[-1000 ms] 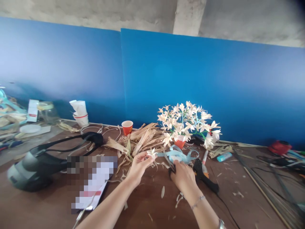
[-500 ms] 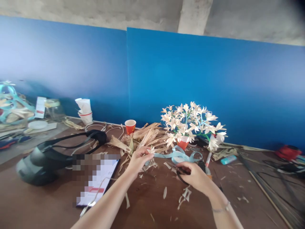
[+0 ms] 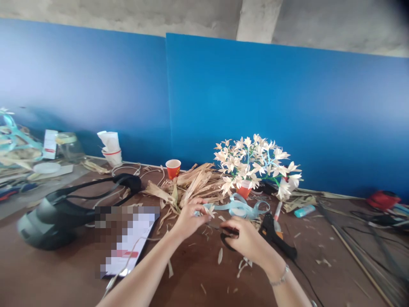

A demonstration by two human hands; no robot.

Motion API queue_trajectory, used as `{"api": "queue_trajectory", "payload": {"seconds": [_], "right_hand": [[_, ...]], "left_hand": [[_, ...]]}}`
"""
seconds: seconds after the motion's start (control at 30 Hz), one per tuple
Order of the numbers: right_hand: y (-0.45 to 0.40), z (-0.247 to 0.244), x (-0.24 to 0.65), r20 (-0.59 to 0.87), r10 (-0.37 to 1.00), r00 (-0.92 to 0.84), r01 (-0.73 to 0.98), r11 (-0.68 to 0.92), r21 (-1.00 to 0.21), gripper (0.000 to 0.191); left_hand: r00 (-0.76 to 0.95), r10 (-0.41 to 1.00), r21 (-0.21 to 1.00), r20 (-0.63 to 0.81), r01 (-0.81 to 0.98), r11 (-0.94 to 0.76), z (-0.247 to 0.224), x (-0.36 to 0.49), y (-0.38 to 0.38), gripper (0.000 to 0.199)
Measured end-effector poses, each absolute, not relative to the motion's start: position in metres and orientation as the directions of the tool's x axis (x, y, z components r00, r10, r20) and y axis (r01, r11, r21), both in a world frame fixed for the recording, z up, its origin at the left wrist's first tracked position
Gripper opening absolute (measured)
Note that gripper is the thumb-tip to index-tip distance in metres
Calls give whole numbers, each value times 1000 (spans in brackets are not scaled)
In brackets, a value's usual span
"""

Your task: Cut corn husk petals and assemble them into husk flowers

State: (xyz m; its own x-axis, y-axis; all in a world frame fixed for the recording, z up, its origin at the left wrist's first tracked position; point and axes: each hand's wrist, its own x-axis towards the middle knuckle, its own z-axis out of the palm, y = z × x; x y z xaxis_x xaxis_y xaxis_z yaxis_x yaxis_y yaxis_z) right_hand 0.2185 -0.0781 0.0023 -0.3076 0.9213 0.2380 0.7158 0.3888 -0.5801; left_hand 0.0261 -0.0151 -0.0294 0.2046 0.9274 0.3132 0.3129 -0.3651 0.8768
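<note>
My left hand (image 3: 191, 218) pinches a small cream husk flower (image 3: 211, 210) between thumb and fingertips. A light blue ribbon (image 3: 241, 207) runs from beside that flower to a loose coil behind. My right hand (image 3: 245, 239) is closed on scissors (image 3: 228, 241) by their black handles; the blades point left toward the flower, and I cannot tell whether they touch it. Just right of this hand lies a black glue gun (image 3: 277, 239). Behind the ribbon, a bunch of similar cream flowers (image 3: 255, 164) on green and blue stems stands in a red paper cup (image 3: 243, 190).
Dried corn husks (image 3: 198, 183) are heaped beyond my left hand, near another red cup (image 3: 173, 169). On the left lie a phone (image 3: 134, 243) and a dark strapped headset (image 3: 51, 221). A turquoise tube (image 3: 304, 211) rests at right. Husk scraps litter the brown tabletop (image 3: 185, 277).
My right hand has moved left with the scissors, closer to the flower, uncovering the glue gun. My left hand has shifted slightly right and down, still pinching the flower.
</note>
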Motion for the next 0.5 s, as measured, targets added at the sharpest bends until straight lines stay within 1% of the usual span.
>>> {"api": "queue_trajectory", "payload": {"seconds": [0.17,0.3,0.4,0.5], "right_hand": [[-79,0,218,267,906,-328,696,423,-580,27],[-75,-6,223,298,905,-303,697,424,-578,28],[-68,-15,232,292,933,-209,769,341,-540,30],[-60,-23,240,239,968,-79,872,183,-453,30]], "left_hand": [[201,930,891,309,281,-357,-28,27,-15,10],[150,935,920,321,186,-345,-23,25,-15,11],[103,929,922,357,123,-368,-18,23,-18,12],[116,921,919,373,90,-383,-15,22,-23,17]]}}
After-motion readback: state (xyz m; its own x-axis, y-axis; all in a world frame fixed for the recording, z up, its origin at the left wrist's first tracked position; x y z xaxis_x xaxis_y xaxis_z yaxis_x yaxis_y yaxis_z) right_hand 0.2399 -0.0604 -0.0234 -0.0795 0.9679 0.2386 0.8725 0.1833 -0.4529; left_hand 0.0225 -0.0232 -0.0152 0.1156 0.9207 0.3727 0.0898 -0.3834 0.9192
